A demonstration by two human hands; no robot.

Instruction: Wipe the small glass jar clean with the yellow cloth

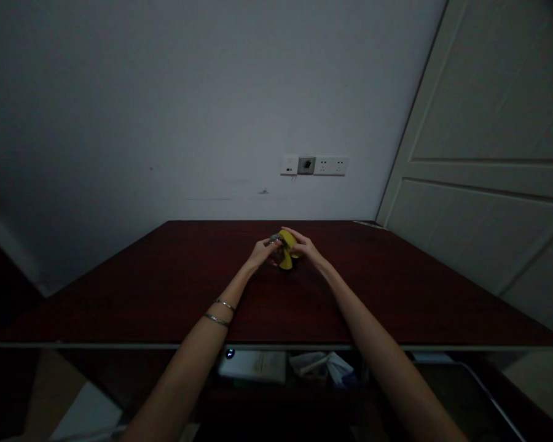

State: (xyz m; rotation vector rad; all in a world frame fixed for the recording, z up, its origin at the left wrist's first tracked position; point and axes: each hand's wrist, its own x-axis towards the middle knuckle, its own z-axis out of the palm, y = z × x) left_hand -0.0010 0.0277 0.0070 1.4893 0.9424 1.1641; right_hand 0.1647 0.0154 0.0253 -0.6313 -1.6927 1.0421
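Over the middle of the dark red tabletop (pixel 203 282), my two hands meet around a small yellow item (pixel 287 263) that looks soft and cloth-like. My right hand (pixel 309 250) has its fingers closed on the yellow item from the right. From the other side, my left hand (pixel 260 252) is closed around a small greyish, shiny thing (pixel 275 237) pressed against the yellow. Its kind is too dim and small to make out. A dark bit shows just below the yellow item. Two bracelets (pixel 217 319) circle my left forearm.
Behind the table rises a pale wall with a row of sockets and switches (pixel 314 166). A panelled white door (pixel 483 147) stands at the right. Below the front edge, an open shelf holds a white box (pixel 253 366) and crumpled white packaging (pixel 338 369).
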